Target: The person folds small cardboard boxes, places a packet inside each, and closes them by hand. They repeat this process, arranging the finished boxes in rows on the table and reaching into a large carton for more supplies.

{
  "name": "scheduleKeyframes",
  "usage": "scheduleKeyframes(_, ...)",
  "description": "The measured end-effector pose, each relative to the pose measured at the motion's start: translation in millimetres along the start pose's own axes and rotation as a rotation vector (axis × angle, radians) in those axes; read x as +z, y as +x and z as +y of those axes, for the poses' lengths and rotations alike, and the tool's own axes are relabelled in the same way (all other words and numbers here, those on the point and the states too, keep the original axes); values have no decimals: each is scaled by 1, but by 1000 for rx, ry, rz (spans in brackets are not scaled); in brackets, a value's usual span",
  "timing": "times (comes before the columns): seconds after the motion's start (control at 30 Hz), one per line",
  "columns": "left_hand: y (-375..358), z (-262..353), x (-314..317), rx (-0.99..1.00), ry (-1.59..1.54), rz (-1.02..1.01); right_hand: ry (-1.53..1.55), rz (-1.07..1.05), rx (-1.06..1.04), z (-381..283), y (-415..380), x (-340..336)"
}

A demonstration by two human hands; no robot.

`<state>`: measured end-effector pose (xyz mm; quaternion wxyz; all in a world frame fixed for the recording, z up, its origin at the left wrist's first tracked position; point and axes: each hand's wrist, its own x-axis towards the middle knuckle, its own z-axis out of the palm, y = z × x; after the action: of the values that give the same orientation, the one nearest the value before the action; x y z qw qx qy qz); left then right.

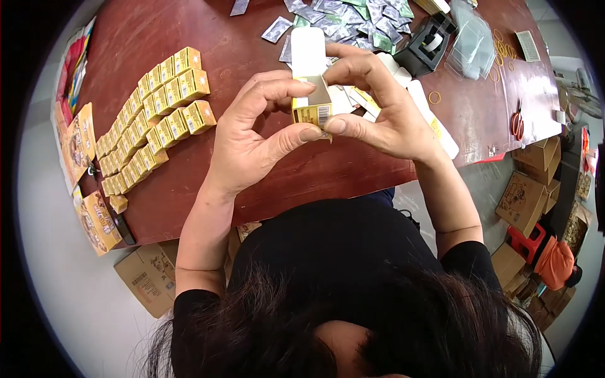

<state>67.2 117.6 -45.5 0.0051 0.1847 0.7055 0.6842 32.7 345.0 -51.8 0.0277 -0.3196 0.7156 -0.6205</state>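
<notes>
Between my two hands I hold a small yellow box (306, 114), raised above the table. Its top is open, with a white flap (308, 51) standing up at the far side and a bare grey inside showing. My left hand (255, 126) grips the box's left side, thumb at the lower front edge. My right hand (384, 110) holds the right side, its thumb by the barcode and its fingers curved over the top edge. Beyond the hands lies a heap of small grey and green sachets (343, 22). Partly hidden behind my right hand are flat white and yellow cartons (428, 113).
Rows of closed yellow boxes (151, 113) stand on the red table (252, 189) at left. A black tape dispenser (428, 44), clear plastic bags (472, 44), rubber bands (501, 50) and red scissors (517, 123) lie right. Cardboard boxes (523, 201) and a person in orange (556, 263) are beyond.
</notes>
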Motion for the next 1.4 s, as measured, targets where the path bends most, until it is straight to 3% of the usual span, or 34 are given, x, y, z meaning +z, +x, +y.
scheduleKeyframes(0.03,1,3,1,-34,-65,17,211,87,83,-1,-1,6)
scheduleKeyframes(0.07,2,5,0,-32,-65,19,210,85,81,-1,0,5)
scheduleKeyframes(0.17,1,8,-3,-55,-30,-11,287,-75,156,-3,5,-3)
scheduleKeyframes(0.23,-3,10,0,-223,-249,29,-33,-94,-30,-2,7,-5)
scheduleKeyframes(0.43,-3,2,-4,-239,-244,68,108,78,-28,4,1,12)
scheduleKeyframes(0.53,-4,10,-4,-251,-150,38,48,-52,-3,-8,11,0)
scheduleKeyframes(0.63,-6,5,-4,-78,-125,7,432,139,154,-20,16,11)
scheduleKeyframes(0.67,-6,4,-5,-75,-128,8,438,178,57,-13,18,13)
scheduleKeyframes(0.77,-8,4,-15,26,-28,9,433,142,242,-25,20,12)
scheduleKeyframes(0.83,-7,8,-24,41,107,-34,442,144,161,-18,22,17)
scheduleKeyframes(0.9,-7,8,-25,57,237,-79,280,-22,86,-19,26,14)
scheduleKeyframes(0.97,-10,5,-18,30,-73,31,216,6,53,-22,30,15)
scheduleKeyframes(1.07,-14,5,-16,-60,-243,86,102,-138,68,-22,33,10)
scheduleKeyframes(1.17,-16,14,-19,-186,-206,58,-115,-171,119,-36,38,15)
scheduleKeyframes(1.27,-17,16,-22,-213,-191,61,-87,-127,194,-41,41,18)
scheduleKeyframes(1.33,-17,18,-23,-216,-185,70,137,-113,319,-36,43,16)
scheduleKeyframes(1.4,-18,17,-26,-218,-177,77,103,-110,256,-33,43,19)
